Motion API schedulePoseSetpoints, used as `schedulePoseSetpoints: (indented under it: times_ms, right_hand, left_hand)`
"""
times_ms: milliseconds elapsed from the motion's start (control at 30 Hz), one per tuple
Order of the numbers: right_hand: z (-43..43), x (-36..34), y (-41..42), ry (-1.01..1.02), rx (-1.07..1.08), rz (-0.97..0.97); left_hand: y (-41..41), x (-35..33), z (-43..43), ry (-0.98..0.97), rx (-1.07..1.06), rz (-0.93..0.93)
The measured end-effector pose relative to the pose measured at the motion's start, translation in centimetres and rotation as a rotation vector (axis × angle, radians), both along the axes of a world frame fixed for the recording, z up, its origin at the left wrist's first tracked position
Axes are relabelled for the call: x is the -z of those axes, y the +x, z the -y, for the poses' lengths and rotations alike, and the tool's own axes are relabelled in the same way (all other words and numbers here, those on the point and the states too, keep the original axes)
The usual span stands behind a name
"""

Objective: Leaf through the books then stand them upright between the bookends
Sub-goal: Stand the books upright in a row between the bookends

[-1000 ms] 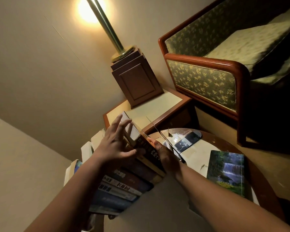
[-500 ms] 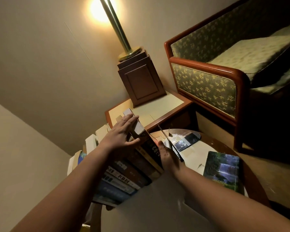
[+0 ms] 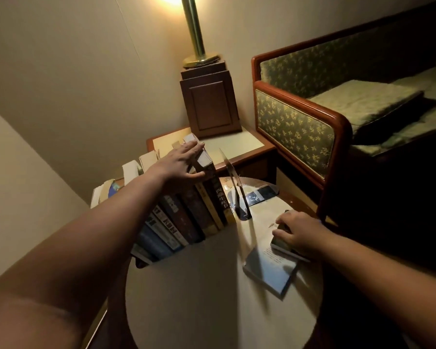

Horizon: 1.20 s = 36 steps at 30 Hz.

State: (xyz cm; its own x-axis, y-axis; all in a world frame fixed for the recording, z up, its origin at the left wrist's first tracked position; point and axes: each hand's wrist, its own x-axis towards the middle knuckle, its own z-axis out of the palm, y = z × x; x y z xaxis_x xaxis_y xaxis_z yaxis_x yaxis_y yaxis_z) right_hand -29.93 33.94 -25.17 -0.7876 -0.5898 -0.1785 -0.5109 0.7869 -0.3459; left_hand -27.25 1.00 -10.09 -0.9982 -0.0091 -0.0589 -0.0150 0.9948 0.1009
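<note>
A row of upright books (image 3: pixel 186 217) stands on the left side of the round table (image 3: pixel 199 306), leaning slightly. My left hand (image 3: pixel 179 162) lies across their top edges with fingers spread and the thumb against the spines. A thin clear bookend (image 3: pixel 233 187) stands just right of the row, a small gap away from the last book. A blue-covered book (image 3: pixel 269 272) lies on the table's right side, with one end raised. My right hand (image 3: pixel 300 233) is curled over that raised end and grips it.
Behind the table stands a low side table (image 3: pixel 237 144) with a dark wooden lamp base (image 3: pixel 209 104) and a brass lamp pole (image 3: pixel 194 28). A green patterned armchair (image 3: pixel 300 127) stands at the right. A dark glossy card (image 3: pixel 259 195) lies by the bookend.
My right hand left the last book in the row and moved right onto the blue-covered book, which has shifted nearer and lifted at one end. My left hand stays on the row's top.
</note>
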Motion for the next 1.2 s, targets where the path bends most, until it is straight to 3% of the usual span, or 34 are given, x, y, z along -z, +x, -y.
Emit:
schedulePoseSetpoints:
  times_ms: [67, 233, 300, 433, 633, 800, 1000, 1200]
  right_hand:
    - [-1.5, 0.5, 0.2, 0.181, -0.003, 0.009]
    - [-3.8, 0.5, 1.1, 0.199, 0.031, 0.019]
    - [-4.0, -0.1, 1.3, 0.161, 0.045, 0.033]
    - [-5.5, -0.5, 1.5, -0.11, 0.133, 0.071]
    - [-6.5, 1.8, 1.4, -0.073, 0.387, 0.125]
    - [-5.7, 3.5, 1.9, -0.083, 0.432, 0.159]
    - [-6.0, 4.0, 1.9, -0.254, 0.498, 0.113]
    - [-5.1, 2.7, 3.0, -0.694, 0.516, 0.018]
  left_hand:
    - [-0.1, 0.1, 0.1, -0.003, -0.015, 0.008]
    - [-0.1, 0.4, 0.3, 0.002, -0.018, -0.022]
    - [-0.2, 0.6, 0.5, 0.004, -0.018, -0.033]
    - [-0.4, 0.6, 0.7, 0.013, -0.005, -0.024]
    - [-0.4, 0.5, 0.5, 0.042, 0.005, -0.053]
    - [-0.4, 0.7, 0.8, 0.051, -0.01, -0.058]
    - [-0.7, 0.9, 1.6, 0.063, -0.005, -0.051]
    - [-0.4, 0.9, 1.5, 0.076, -0.016, -0.041]
